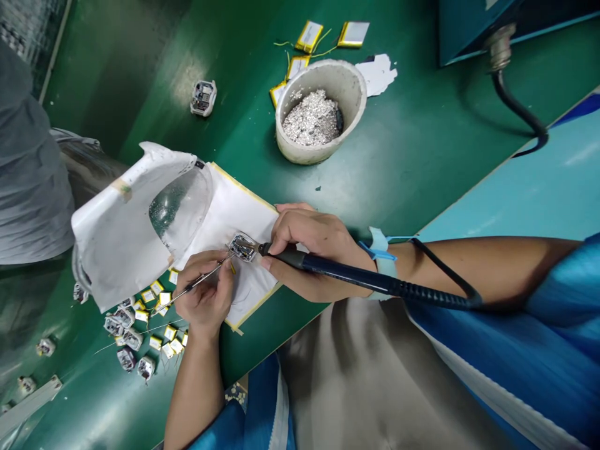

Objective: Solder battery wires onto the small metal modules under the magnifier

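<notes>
The right hand (319, 253) is gripping a soldering iron (337, 270) and the left hand (204, 287) is pinching fine tweezers (171, 299), close together; between them a small metal module (242, 247) is lying on white paper (239, 212); far off, a green workbench (225, 106) is holding a white tub (293, 140) of silver scraps (312, 119) and pouch batteries (308, 36).

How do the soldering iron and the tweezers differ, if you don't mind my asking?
The soldering iron is thick and black, while the tweezers are slim and mostly metal. The iron sits in the right hand, the tweezers in the left hand. The iron trails a coiled cord; the tweezers have none. Both point at the small metal module.
</notes>
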### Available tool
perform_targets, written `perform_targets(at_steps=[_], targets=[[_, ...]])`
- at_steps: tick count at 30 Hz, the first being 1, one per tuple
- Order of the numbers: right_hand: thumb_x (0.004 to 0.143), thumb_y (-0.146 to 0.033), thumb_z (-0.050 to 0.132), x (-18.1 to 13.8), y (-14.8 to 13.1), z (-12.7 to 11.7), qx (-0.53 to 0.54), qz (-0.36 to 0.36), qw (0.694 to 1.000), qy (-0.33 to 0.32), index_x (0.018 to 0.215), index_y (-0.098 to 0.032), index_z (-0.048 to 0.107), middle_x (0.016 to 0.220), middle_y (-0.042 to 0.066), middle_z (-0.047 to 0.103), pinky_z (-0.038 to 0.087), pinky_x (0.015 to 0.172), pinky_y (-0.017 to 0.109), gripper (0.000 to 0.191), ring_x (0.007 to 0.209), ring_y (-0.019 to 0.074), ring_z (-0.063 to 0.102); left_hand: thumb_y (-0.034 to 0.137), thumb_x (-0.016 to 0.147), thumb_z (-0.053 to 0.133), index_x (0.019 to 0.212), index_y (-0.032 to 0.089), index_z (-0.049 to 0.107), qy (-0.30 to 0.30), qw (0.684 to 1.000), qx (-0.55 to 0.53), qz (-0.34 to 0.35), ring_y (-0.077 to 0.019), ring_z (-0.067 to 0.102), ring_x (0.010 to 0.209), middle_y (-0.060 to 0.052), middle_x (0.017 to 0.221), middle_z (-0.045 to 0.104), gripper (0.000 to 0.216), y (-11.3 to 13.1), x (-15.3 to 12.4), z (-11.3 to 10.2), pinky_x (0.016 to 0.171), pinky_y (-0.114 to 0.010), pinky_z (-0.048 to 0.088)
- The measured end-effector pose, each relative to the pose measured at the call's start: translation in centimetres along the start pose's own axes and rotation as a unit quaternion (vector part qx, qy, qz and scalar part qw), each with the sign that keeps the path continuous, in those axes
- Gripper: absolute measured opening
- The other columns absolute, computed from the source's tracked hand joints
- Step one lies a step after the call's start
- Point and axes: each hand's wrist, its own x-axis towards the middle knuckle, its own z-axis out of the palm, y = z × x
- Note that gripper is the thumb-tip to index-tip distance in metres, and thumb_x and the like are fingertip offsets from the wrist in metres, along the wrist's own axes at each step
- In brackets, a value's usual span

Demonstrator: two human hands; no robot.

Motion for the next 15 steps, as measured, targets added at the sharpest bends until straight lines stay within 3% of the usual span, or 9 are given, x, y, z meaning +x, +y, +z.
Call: perform_targets(at_steps=[7,15], targets=[[0.095,-0.022,0.073,-0.01,0.01,0.02,0.003,0.003,1.000,-0.008,0.086,-0.026,0.056,0.073,-0.005,0.068,0.054,0.087,0.038,0.019,0.067,0.0161,0.066,0.023,0.101,0.082,0.108,0.022,0.061,0.027,0.999,0.020,-0.022,-0.0191,0.086,0.091,-0.002,0.099,0.081,0.023,0.00,-0.12,0.51,0.080,-0.037,0.072],[0.093,-0.022,0.073,-0.07,0.09,0.14,-0.005,-0.005,1.000,-0.022,0.087,-0.026,0.058,0.073,-0.006,0.068,0.054,0.101,0.042,0.016,0.067,0.0157,0.065,0.017,0.097,0.085,0.110,0.021,0.064,0.042,0.998,0.036,-0.030,-0.0187,0.086,0.088,-0.002,0.099,0.082,0.025,0.32,-0.19,0.83,0.080,-0.033,0.071]])
